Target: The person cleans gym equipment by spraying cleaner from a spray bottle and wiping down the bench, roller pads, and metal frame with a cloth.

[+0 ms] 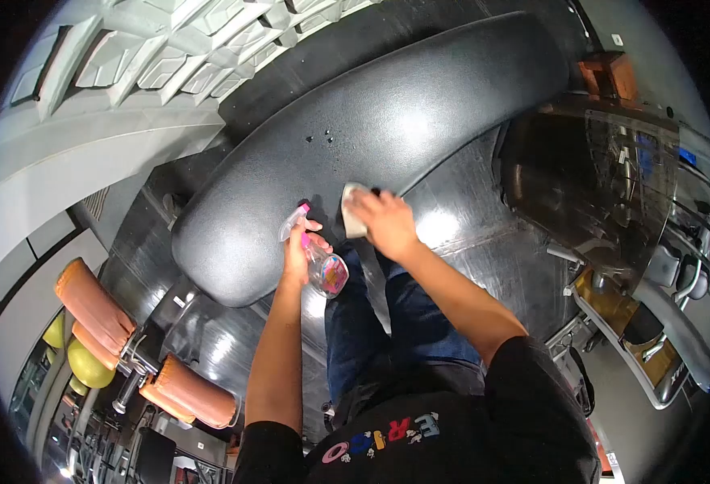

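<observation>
My left hand (298,252) is closed round the neck of a clear spray bottle (328,273) with a pink nozzle and a colourful label. In my right hand (387,219) is a pale cloth (352,211), held at the near edge of a long black padded bench (290,177). Whether the cloth touches the padding, I cannot tell. A few dark droplets (328,139) sit on the bench top, beyond both hands. The bottle hangs tilted between my forearms, above my legs.
Orange-brown padded rollers (97,302) on a metal frame stand at the lower left, near a yellow-green ball (89,365). To the right are a dark glossy panel (589,177) and gym equipment (645,331). A white patterned wall (161,48) borders the far left.
</observation>
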Available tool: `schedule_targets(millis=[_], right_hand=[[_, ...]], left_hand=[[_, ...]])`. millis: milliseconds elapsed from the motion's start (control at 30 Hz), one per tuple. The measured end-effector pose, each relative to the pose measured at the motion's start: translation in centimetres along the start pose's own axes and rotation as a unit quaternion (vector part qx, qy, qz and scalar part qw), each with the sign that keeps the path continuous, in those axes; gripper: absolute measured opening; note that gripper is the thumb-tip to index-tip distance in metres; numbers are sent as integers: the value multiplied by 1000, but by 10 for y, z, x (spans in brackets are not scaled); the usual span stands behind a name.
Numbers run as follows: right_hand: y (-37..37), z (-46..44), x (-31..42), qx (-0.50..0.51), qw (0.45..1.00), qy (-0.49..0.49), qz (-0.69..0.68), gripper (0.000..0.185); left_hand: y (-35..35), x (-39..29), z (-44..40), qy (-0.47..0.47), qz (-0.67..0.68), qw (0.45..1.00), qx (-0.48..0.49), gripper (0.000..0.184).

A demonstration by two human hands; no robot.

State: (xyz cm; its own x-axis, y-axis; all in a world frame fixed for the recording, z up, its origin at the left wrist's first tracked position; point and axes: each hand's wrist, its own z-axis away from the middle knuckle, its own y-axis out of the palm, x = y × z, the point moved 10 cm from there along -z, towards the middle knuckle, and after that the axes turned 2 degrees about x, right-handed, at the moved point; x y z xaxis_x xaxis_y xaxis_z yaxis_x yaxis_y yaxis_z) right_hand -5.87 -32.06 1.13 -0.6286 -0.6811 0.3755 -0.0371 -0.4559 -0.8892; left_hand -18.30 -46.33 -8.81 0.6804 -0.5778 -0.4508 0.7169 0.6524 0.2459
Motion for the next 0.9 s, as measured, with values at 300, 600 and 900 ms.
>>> schedule_targets(millis=[300,600,900], right_hand=[[-65,-5,-102,-89,983,142,76,57],[4,-2,16,-31,992,-107,55,45],[-94,-47,-140,-165,962,183,120,58]], left_hand=[[1,-1,1,-6,-11,1000,7,53],[2,5,-5,-2,20,1000,22,54],[0,-2,-6,40,27,999,12,54]])
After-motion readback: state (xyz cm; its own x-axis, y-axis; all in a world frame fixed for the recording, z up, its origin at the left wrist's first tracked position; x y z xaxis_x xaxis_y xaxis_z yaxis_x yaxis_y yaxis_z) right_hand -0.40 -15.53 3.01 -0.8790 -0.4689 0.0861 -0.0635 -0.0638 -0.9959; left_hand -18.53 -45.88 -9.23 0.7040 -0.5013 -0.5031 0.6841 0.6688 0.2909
